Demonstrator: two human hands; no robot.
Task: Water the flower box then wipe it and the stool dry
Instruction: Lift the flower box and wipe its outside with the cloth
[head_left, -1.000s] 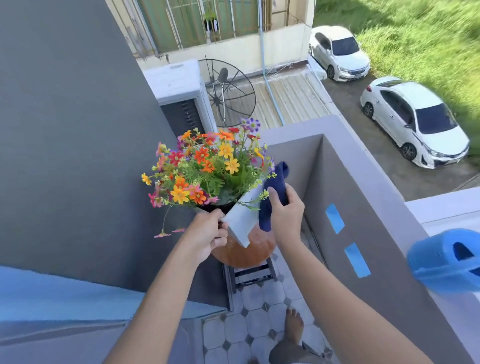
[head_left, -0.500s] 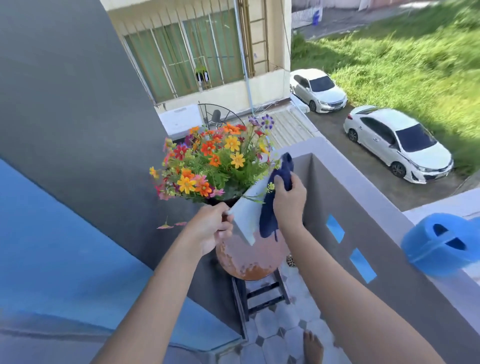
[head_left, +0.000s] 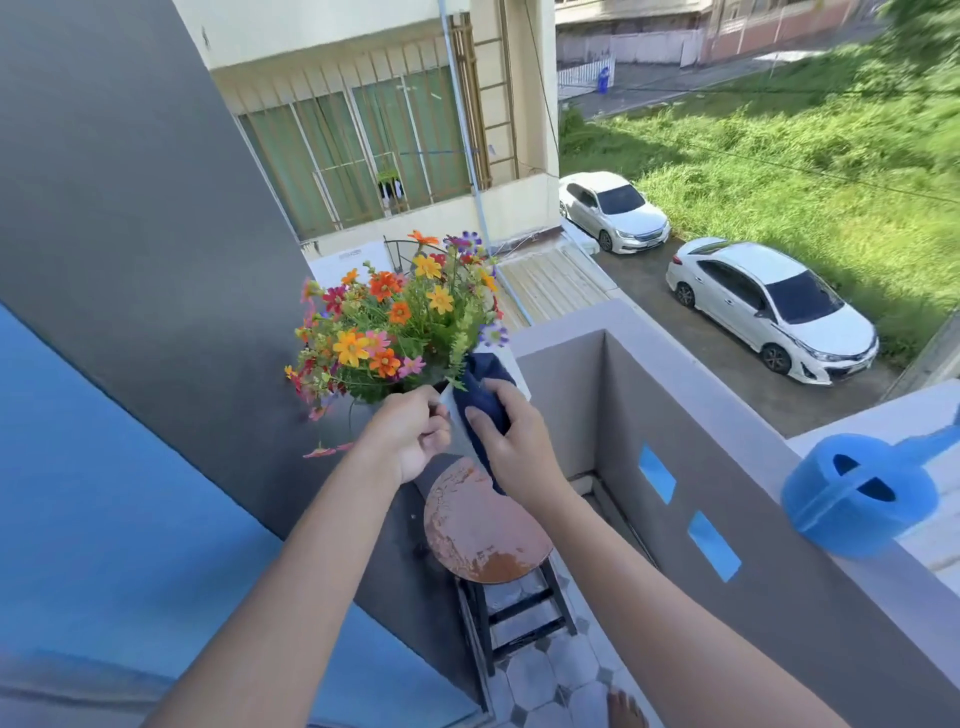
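A: We're up on a narrow balcony, and both hands are at the white flower box (head_left: 460, 423) packed with orange, yellow, red and purple flowers (head_left: 397, 325). Our left hand (head_left: 410, 434) is curled shut around the box's near edge, gripping it.

B: And our right hand (head_left: 511, 441) has its fingers wrapped around a dark navy cloth (head_left: 485, 389), pressing it against the box's side, just right of the left hand. The two hands are nearly touching.

A: Below them sits the round stool with the worn, rust-blotched seat (head_left: 483, 530) and black metal legs, standing on pale octagonal floor tiles (head_left: 550, 675). We can't tell whether the box rests on that seat or is lifted clear of it.

B: Left of our left arm runs a dark grey wall (head_left: 130, 234) with a glossy blue panel (head_left: 104, 493) lower down. Right of our right arm, the grey parapet (head_left: 727, 441) carries two blue tape strips on its inner face.

A: Well off to the right of our right hand, a blue plastic watering can (head_left: 862, 499) rests on the parapet's top ledge.

B: Beyond the hands, a cream building with barred windows (head_left: 363, 140), two white cars (head_left: 769, 306) parked below, and bright green grass (head_left: 805, 171).
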